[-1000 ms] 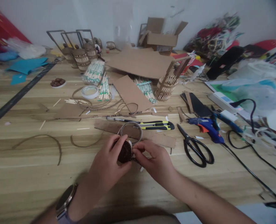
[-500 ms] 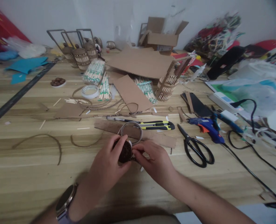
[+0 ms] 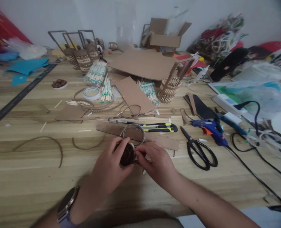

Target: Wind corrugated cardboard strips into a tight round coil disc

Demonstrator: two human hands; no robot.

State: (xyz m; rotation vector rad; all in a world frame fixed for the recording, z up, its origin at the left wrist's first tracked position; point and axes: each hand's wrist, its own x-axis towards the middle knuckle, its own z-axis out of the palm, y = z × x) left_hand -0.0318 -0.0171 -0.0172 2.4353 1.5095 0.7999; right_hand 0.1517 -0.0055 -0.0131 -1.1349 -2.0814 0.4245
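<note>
My left hand (image 3: 108, 169) is wrapped round a dark brown, round coiled piece (image 3: 128, 155), its open-textured face turned up and to the right. At the piece's right edge, the thumb and fingertips of my right hand (image 3: 156, 160) are pinched together; what lies between them is too small and hidden to name. Just beyond the fingertips, a thin greyish cord (image 3: 144, 134) stands in a loop. Under that loop lies a brown cardboard strip (image 3: 164, 141). Two cutter knives (image 3: 163, 127) and a pen (image 3: 121, 121) rest behind it.
To the right lie black-handled scissors (image 3: 201, 155), a blue glue gun (image 3: 210, 129) with its cable and a phone (image 3: 199, 106). A small stick bucket (image 3: 170, 90), a tape roll (image 3: 91, 93) and cardboard sheets (image 3: 140, 63) stand or lie farther back. Curved brown strips (image 3: 57, 142) lie left.
Almost nothing differs. The brown coiled piece and my right fingertips have shifted very slightly to the right; both hands keep their hold.
</note>
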